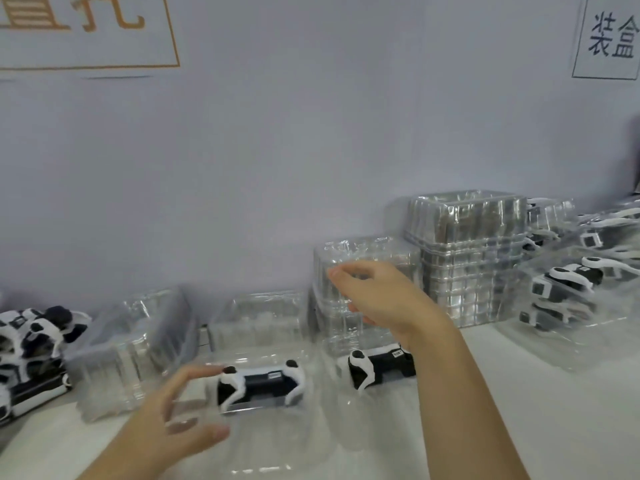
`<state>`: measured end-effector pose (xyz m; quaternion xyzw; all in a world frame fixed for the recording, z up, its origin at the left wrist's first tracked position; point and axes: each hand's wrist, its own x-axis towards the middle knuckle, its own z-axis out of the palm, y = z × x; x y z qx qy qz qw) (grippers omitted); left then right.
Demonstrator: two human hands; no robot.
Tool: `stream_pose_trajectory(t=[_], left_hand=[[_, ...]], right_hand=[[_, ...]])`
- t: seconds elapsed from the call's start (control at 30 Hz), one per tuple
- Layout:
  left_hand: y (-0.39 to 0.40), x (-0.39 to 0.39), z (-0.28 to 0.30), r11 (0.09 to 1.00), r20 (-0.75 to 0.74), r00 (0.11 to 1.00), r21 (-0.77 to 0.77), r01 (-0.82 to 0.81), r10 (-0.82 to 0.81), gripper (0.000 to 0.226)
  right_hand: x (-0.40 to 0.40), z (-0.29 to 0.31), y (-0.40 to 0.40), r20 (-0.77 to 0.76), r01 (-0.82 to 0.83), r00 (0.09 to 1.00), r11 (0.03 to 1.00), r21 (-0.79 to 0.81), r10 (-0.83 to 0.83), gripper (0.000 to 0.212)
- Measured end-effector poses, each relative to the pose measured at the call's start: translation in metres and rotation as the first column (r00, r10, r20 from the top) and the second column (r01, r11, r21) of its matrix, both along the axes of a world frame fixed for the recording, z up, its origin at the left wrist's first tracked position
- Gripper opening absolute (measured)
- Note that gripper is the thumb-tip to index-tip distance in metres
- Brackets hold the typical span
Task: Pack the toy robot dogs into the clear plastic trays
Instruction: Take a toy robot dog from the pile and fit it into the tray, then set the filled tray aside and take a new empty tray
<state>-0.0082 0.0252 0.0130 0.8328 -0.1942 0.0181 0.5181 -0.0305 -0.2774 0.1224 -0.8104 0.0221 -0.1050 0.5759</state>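
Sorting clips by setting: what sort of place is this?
Probably a toy factory's packing bench: a stack of clear trays, a heap of unpacked toy robot dogs, and a wall sign reading "boxing".

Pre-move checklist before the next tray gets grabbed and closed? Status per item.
1. Toy dog seated in the near tray: ok, lies on its side inside.
2. Second dog in its tray: cannot tell, clear walls blur out.
3. Left hand free: ok, fingers spread beside the near tray, holding nothing.
4. Right hand free: ok, loosely curled before the short tray stack, gripping nothing.
5. Empty trays in supply: ok, tall stack behind.
6. Unpacked dogs left: ok, pile at far left.
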Motion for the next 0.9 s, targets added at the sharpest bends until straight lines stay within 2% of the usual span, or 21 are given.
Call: stream_pose_trajectory(t=[0.07, 0.17, 0.3, 0.4, 0.43, 0.47, 0.53, 0.6, 0.63, 0.7, 0.77, 0.9], left_hand=[[-0.026, -0.004, -0.008, 1.000, 0.014, 1.000, 0.027, -0.010, 0.010, 0.079], [-0.058, -0.009, -0.017, 0.994, 0.027, 1.000, 0.111, 0.012, -0.015, 0.104], [-0.073, -0.008, -0.019, 0.986, -0.160, 0.973, -0.051, 0.158, -0.165, 0.161], [-0.053, -0.003, -0.013, 0.978, -0.261, 0.943, -0.095, 0.187, -0.205, 0.173], [-0.041, -0.001, -0.011, 0.980, -0.289, 0.938, -0.109, 0.167, -0.192, 0.169], [-0.027, 0.001, -0.009, 0.985, -0.311, 0.937, -0.115, 0.130, -0.160, 0.155], [0.000, 0.007, -0.010, 0.993, -0.294, 0.955, -0.114, 0.003, -0.037, 0.104], [0.020, 0.014, -0.016, 0.973, -0.245, 0.956, -0.124, -0.194, 0.159, 0.060], [0.025, 0.018, -0.019, 0.949, -0.227, 0.941, -0.134, -0.286, 0.252, 0.045], [0.026, 0.024, -0.022, 0.899, -0.209, 0.906, -0.168, -0.405, 0.369, 0.031], [0.022, 0.027, -0.023, 0.881, -0.193, 0.895, -0.184, -0.436, 0.403, 0.028], [0.012, 0.026, -0.023, 0.902, -0.135, 0.910, -0.137, -0.409, 0.392, 0.030]], right_hand=[[0.004, -0.001, 0.011, -0.021, -0.017, 1.000, 0.999, -0.046, 0.016, 0.041], [0.009, -0.003, 0.028, -0.038, -0.069, 0.997, 0.992, -0.108, 0.065, 0.043], [0.016, -0.011, 0.059, -0.063, -0.160, 0.987, 0.963, -0.217, 0.150, 0.045], [0.022, -0.025, 0.094, -0.044, -0.223, 0.975, 0.949, -0.224, 0.218, 0.044], [0.023, -0.031, 0.106, -0.044, -0.254, 0.967, 0.945, -0.206, 0.250, 0.043], [0.024, -0.037, 0.118, -0.050, -0.290, 0.957, 0.940, -0.179, 0.285, 0.041], [0.024, -0.052, 0.135, -0.064, -0.356, 0.935, 0.918, -0.177, 0.350, 0.033], [0.025, -0.067, 0.143, -0.071, -0.357, 0.932, 0.874, -0.329, 0.354, 0.032], [0.026, -0.074, 0.144, -0.069, -0.324, 0.942, 0.837, -0.442, 0.329, 0.034], [0.028, -0.081, 0.145, -0.070, -0.250, 0.961, 0.727, -0.639, 0.269, 0.036], [0.028, -0.084, 0.142, -0.090, -0.218, 0.970, 0.648, -0.730, 0.225, 0.036], [0.031, -0.083, 0.127, -0.127, -0.168, 0.986, 0.637, -0.752, 0.110, 0.033]])
